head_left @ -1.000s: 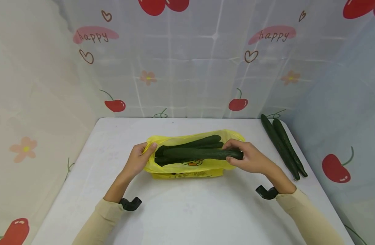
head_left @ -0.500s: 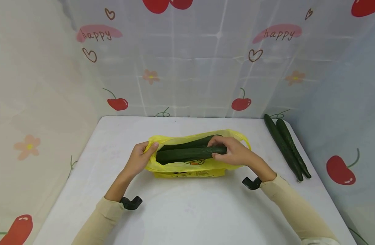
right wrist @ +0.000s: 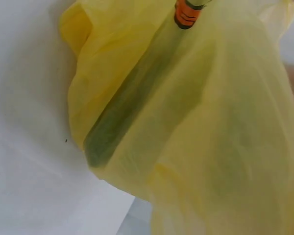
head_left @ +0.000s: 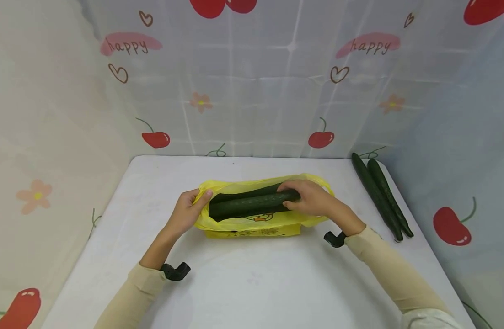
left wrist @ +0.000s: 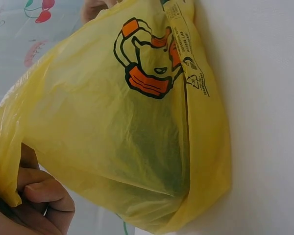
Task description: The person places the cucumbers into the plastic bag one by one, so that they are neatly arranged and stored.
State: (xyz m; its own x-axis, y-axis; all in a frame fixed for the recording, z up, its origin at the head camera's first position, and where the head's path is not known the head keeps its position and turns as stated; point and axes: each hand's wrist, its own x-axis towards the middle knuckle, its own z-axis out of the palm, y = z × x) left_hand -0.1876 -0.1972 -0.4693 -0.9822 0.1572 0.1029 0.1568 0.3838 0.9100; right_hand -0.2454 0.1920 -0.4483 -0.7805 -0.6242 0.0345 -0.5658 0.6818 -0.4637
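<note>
An open yellow plastic bag [head_left: 282, 222] with a cartoon print lies on the white table, its mouth facing up. Dark green cucumbers are inside; the front cucumber [head_left: 248, 206] lies lengthwise over others that are partly hidden. My left hand [head_left: 186, 211] pinches the left edge of the bag's mouth. In the left wrist view, curled fingers [left wrist: 49, 191] hold the bunched plastic. Reaching into the bag, my right hand [head_left: 311, 198] grips the right end of the front cucumber. In the right wrist view the bag [right wrist: 171, 122] covers most of the scene, with green shapes showing through.
Two more cucumbers, one longer [head_left: 375, 194] and one beside it [head_left: 388, 194], lie on the white table [head_left: 243, 278] near its right edge. Printed curtains [head_left: 252, 91] enclose the back and sides.
My right hand has moved left and into the bag with the front cucumber, which now lies within the bag's mouth. The left hand has kept its hold on the bag's edge.
</note>
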